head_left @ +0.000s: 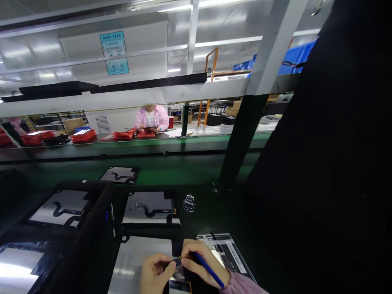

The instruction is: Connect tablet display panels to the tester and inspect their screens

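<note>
At the bottom edge, my left hand (pixel 154 272) is curled, its thumb and fingers pinching a small dark connector end (pixel 177 261) over a grey display panel (pixel 134 261). My right hand (pixel 200 263) meets it from the right, fingers closed round a blue pen-like tool (pixel 208 269) whose tip touches the same small part. A pink sleeve covers my right wrist.
More display panels with black flex cables lie ahead (pixel 150 207), to the left (pixel 61 207) and on the green belt (pixel 120 174). A small metal counter (pixel 189 203) stands nearby. A label sheet (pixel 228 253) lies right. A person in pink (pixel 151 118) works opposite among red trays (pixel 82 135). A dark mass fills the right.
</note>
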Available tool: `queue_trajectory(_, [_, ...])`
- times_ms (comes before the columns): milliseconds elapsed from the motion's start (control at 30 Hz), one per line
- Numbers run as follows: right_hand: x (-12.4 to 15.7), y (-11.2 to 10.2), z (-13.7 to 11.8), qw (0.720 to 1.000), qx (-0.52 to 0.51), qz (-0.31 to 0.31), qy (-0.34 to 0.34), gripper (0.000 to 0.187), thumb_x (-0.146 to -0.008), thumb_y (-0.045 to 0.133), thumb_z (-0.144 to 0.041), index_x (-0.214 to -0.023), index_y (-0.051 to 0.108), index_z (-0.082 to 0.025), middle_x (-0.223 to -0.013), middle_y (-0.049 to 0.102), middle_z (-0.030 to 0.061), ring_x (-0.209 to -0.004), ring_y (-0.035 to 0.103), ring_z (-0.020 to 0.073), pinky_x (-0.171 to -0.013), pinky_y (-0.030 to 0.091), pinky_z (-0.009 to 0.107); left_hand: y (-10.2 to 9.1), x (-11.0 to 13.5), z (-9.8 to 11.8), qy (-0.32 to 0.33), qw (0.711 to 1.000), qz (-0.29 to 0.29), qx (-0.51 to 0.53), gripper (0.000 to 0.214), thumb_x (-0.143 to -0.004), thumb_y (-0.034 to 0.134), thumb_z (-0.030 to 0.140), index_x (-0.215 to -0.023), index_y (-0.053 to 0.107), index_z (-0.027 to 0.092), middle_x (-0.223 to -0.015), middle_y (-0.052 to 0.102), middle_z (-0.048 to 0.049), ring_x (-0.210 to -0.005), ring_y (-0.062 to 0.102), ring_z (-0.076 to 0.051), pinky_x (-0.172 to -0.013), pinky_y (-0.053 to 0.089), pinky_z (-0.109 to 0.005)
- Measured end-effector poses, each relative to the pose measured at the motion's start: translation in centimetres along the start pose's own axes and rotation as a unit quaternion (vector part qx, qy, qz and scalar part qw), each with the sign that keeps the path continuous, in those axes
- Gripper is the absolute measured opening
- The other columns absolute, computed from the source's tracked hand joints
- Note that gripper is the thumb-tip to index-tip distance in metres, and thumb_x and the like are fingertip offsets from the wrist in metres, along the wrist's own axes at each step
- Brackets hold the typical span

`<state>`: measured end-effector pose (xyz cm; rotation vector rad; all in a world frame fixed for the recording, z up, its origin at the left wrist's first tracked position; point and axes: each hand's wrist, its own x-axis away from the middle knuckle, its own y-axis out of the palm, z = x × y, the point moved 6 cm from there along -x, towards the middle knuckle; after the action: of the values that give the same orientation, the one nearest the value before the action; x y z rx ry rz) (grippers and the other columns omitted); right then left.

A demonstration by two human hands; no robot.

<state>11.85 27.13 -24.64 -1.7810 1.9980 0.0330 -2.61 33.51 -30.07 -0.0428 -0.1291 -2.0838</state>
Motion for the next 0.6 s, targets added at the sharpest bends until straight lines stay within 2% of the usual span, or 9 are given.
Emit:
queue_trajectory(233, [0.3, 0.3, 0.0, 0.997, 0.031, 0.012, -0.065, 0.035, -0.087, 0.056, -0.044, -0.066, 0.058, -0.018, -0.060, 0.051, -0.0001, -0.055, 0.048, 0.0118, -0.051, 0.034, 0.023, -0.5, -0.1, -0.5, -0.005, 0.998, -0.013, -0.065, 0.040, -0.060, 0.078, 0.055, -0.061, 0.072, 0.015, -0.059, 0.066, -0.0045, -0.057, 0.056, -0.016, -0.056, 0.042, -0.024])
queue_trajectory(500, [0.3, 0.4, -0.6, 0.996, 0.060, -0.022, -0.063, 0.037, -0.090, 0.053, -0.047, -0.067, 0.059, -0.018, -0.060, 0.053, 0.0004, -0.057, 0.051, 0.0125, -0.055, 0.038, 0.025, -0.6, -0.3, -1.5, -0.004, 0.997, -0.026, -0.072, 0.039, -0.061, 0.078, 0.053, -0.058, 0.072, 0.015, -0.056, 0.065, -0.0045, -0.054, 0.053, -0.014, -0.054, 0.039, -0.024])
queue_trajectory(600, [0.5, 0.6, -0.8, 0.993, 0.070, -0.021, -0.088, 0.033, -0.091, 0.051, -0.045, -0.073, 0.058, -0.018, -0.063, 0.056, 0.0016, -0.060, 0.054, 0.0135, -0.059, 0.040, 0.027, -0.4, -0.4, -1.7, -0.010, 0.997, -0.037, -0.065, 0.041, -0.062, 0.076, 0.055, -0.061, 0.073, 0.015, -0.057, 0.066, -0.0043, -0.054, 0.054, -0.015, -0.054, 0.040, -0.024])
